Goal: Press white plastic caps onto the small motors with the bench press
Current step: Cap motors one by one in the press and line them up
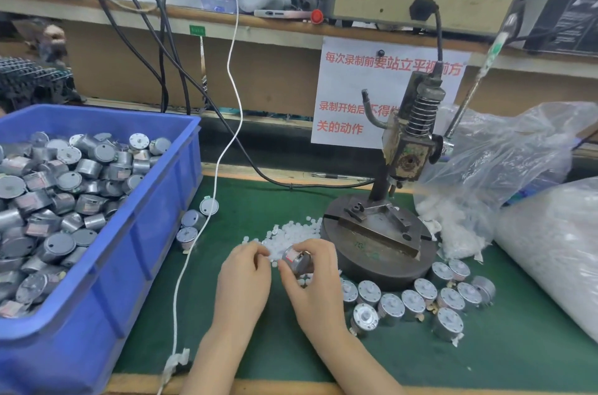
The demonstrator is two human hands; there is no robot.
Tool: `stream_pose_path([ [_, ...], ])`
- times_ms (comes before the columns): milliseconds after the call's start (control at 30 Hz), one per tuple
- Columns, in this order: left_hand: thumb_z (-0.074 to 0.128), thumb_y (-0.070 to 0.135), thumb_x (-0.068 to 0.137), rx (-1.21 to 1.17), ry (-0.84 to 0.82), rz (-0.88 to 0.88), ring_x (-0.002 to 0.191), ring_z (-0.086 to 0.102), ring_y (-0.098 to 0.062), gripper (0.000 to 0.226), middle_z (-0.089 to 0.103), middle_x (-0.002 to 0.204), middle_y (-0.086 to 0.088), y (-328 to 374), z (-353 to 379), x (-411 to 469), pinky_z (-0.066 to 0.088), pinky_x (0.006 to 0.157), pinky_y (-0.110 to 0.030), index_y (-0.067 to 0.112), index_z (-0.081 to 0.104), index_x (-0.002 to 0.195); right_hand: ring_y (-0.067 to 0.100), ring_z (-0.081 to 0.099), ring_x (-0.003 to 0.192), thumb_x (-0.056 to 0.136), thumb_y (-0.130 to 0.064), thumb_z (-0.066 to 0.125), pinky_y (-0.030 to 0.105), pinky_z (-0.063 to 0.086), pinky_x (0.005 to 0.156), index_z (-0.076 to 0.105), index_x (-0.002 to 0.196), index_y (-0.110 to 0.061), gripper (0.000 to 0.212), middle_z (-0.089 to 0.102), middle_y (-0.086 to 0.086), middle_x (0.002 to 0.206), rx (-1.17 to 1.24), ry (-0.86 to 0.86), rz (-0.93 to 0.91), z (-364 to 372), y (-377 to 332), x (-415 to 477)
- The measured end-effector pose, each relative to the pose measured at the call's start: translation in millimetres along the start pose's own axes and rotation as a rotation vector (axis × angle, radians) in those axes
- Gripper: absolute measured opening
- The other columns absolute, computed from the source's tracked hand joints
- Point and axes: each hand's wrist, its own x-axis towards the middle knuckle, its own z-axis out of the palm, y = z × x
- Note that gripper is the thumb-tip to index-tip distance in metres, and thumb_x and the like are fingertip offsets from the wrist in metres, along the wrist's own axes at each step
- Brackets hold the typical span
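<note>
My right hand (312,278) grips a small silver motor (296,260) just above the green mat, in front of a heap of white plastic caps (293,234). My left hand (246,275) is right beside it with fingertips curled together at the edge of the caps; whether it pinches a cap is hidden. The bench press (404,148) stands to the right on its round dark base (378,245), with nothing on the fixture. Several motors with caps (420,300) lie in front of the base.
A blue bin (136,232) full of silver motors fills the left. Three loose motors (191,226) lie beside it. Clear plastic bags of white caps (504,174) sit at right. A white cord (207,226) runs down across the mat.
</note>
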Motion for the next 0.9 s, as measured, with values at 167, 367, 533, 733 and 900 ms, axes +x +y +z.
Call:
stream_pose_path([
  [167, 0.047, 0.004, 0.086, 0.102, -0.029, 0.093, 0.088, 0.052, -0.023, 0.019, 0.053, 0.091, -0.002, 10.1, 13.5, 7.4, 0.039, 0.073, -0.032, 0.008, 0.064, 0.092, 0.000, 0.044, 0.093, 0.070, 0.001, 0.072, 0.015, 0.039, 0.081, 0.047, 0.086, -0.018, 0.035, 0.043, -0.011, 0.099, 0.003, 0.096, 0.001, -9.0, -2.3, 7.4],
  [367, 0.058, -0.001, 0.079, 0.257, 0.004, 0.180, 0.091, 0.044, -0.028, 0.018, 0.054, 0.096, -0.011, -7.3, 16.1, 2.0, 0.040, 0.081, -0.034, 0.003, 0.068, 0.094, -0.021, 0.048, 0.095, 0.084, -0.017, 0.068, -0.002, 0.034, 0.076, 0.037, 0.118, -0.040, 0.051, 0.054, -0.026, 0.104, 0.067, 0.010, 0.254, -40.1, -3.4, 34.1],
  [533, 0.060, 0.002, 0.080, 0.327, -0.030, 0.210, 0.091, 0.046, -0.032, 0.017, 0.055, 0.097, -0.014, -10.4, 18.4, 0.9, 0.041, 0.082, -0.039, 0.002, 0.067, 0.095, -0.013, 0.053, 0.091, 0.084, -0.017, 0.067, 0.009, 0.037, 0.083, 0.046, 0.126, -0.029, 0.048, 0.056, -0.025, 0.100, -0.034, 0.053, 0.411, -84.2, 24.9, 60.7],
  [733, 0.057, 0.009, 0.085, 0.346, -0.022, 0.200, 0.101, 0.045, -0.029, 0.021, 0.055, 0.105, -0.011, -14.8, 20.5, 2.8, 0.033, 0.089, -0.033, 0.006, 0.065, 0.104, 0.011, 0.054, 0.095, 0.082, -0.020, 0.070, 0.024, 0.041, 0.082, 0.055, 0.121, -0.020, 0.042, 0.060, -0.007, 0.099, -0.237, 0.019, 0.415, -104.3, 50.7, 74.9],
  [900, 0.055, 0.010, 0.087, 0.335, -0.013, 0.192, 0.101, 0.044, -0.027, 0.020, 0.055, 0.105, -0.009, -15.3, 21.1, 3.7, 0.033, 0.088, -0.032, 0.008, 0.064, 0.105, 0.020, 0.056, 0.091, 0.082, -0.019, 0.070, 0.041, 0.046, 0.088, 0.053, 0.123, -0.019, 0.045, 0.059, -0.007, 0.093, -0.370, 0.037, 0.323, -100.2, 54.4, 72.8],
])
